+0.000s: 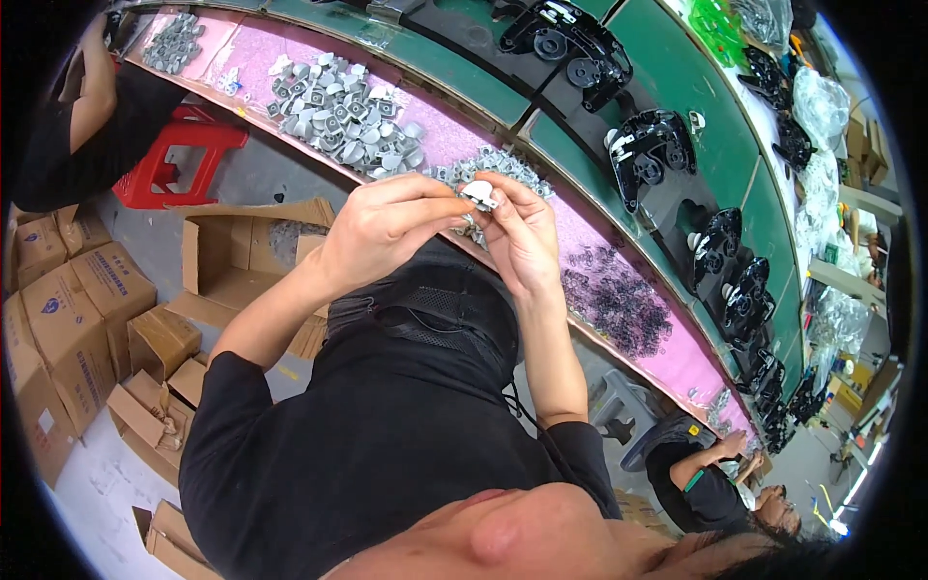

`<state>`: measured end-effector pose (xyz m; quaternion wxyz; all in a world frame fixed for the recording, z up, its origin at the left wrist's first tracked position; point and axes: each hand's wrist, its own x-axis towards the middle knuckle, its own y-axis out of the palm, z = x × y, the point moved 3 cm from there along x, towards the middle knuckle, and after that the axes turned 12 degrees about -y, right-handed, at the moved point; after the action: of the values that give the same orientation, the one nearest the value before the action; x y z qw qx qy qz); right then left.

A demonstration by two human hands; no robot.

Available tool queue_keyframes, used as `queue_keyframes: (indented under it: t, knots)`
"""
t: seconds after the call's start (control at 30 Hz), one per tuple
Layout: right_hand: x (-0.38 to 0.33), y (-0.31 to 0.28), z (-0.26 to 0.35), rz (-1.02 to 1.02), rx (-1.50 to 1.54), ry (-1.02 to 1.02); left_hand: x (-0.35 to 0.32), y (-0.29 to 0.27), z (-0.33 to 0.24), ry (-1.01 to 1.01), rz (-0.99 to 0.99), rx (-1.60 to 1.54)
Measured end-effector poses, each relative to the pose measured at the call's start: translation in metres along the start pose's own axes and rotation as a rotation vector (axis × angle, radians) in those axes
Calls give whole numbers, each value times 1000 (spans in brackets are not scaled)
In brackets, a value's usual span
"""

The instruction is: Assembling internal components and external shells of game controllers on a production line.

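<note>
My left hand (pixel 391 224) and my right hand (pixel 525 237) meet above the near edge of the pink-topped bench. Between their fingertips is a small grey-white plastic part (pixel 478 191) with a rounded top. The right thumb and fingers grip it from one side, while the left fingers pinch at its other side. Any smaller piece in the left pinch is hidden. Just behind my hands lies a heap of small pale plastic pieces (pixel 507 170). Larger grey plastic caps (pixel 338 111) are piled to the left, and small black rings or clips (pixel 623 302) spread out to the right.
Black plastic assemblies (pixel 650 155) line a green conveyor (pixel 701 72) beyond the bench. Cardboard boxes (pixel 82 304) and a red stool (pixel 184 159) stand at left. A grey stool (pixel 619 411) is at right. Co-workers sit at both ends, one with an arm (pixel 95 92) at left.
</note>
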<state>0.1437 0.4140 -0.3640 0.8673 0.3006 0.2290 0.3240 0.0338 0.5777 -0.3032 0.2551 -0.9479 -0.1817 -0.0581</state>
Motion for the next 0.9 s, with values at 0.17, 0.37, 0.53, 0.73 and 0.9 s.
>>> queue_keyframes:
  t: [0.17, 0.37, 0.53, 0.73, 0.9]
  knots:
    - [-3, 4, -3, -17, 49, -40, 3, 3, 3, -64, -46, -101]
    - [-2, 5, 10, 55, -72, -108, 13, 2, -10, -332, -86, -256]
    - [5, 11, 21, 90, 46, -67, 24, -3, -8, -197, 91, -249]
    - [23, 18, 58, 166, -201, -59, 50, -14, -24, 31, 110, -172]
    - [68, 38, 141, 242, -696, -87, 62, -14, -16, 26, 51, -239]
